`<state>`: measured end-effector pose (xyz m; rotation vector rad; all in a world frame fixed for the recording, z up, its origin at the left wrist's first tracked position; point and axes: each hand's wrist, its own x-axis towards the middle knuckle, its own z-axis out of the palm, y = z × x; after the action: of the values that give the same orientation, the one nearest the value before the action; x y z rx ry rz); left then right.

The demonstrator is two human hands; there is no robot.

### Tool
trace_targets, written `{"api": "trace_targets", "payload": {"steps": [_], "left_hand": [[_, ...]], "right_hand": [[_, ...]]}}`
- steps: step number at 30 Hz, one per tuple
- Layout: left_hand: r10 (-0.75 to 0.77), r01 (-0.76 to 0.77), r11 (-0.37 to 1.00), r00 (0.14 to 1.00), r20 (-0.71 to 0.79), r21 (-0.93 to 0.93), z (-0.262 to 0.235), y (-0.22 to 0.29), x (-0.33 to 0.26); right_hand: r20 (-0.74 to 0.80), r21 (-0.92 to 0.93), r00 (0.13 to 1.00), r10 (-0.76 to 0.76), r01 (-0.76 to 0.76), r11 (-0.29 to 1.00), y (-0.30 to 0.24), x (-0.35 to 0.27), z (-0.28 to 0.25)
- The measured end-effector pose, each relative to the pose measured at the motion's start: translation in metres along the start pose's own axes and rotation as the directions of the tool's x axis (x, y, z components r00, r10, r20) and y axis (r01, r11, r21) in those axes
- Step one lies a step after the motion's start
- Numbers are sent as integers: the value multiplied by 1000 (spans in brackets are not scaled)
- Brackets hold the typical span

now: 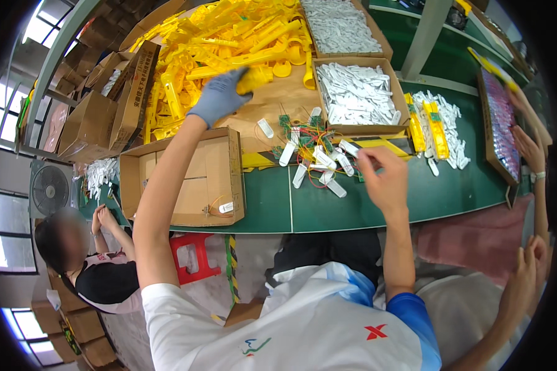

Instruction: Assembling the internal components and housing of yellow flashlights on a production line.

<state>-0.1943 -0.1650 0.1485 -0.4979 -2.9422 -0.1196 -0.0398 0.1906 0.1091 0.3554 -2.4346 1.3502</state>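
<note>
My left hand (220, 99), in a grey glove with dark fingertips, reaches over the brown board at the edge of a heap of yellow plastic parts (266, 37). It is closed on a yellow plastic part (255, 79), blurred by motion. Bare, my right hand (385, 182) pinches a small white plastic piece (349, 148) between thumb and fingers. Just left of it lies a tangle of white pieces (323, 158) with thin red and yellow wires and small green circuit boards (284, 121), partly on the green table (260, 201).
An open cardboard box (236, 179) holds one wired white piece. Cartons of white parts (359, 93) stand behind my right hand. Yellow parts with circuit boards (438, 131) lie right. Another person's hands hold a tray (500, 127) at far right; a person sits at left.
</note>
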Motion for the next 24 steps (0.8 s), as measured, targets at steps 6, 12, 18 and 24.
{"api": "trace_targets", "payload": {"steps": [6, 12, 18, 24], "left_hand": [[-74, -145, 800, 939, -335, -583, -67, 58, -57], [454, -455, 889, 865, -212, 45, -71, 132, -100], [-437, -187, 699, 653, -619, -690, 21, 184, -199], [-724, -63, -382, 640, 257, -922, 43, 224, -245]], "right_hand": [[188, 208, 975, 121, -160, 965, -2, 14, 29], [405, 713, 913, -57, -276, 644, -64, 37, 33], [424, 883, 895, 135, -442, 159, -57, -26, 53], [757, 534, 650, 61, -670, 516, -41, -102, 62]]}}
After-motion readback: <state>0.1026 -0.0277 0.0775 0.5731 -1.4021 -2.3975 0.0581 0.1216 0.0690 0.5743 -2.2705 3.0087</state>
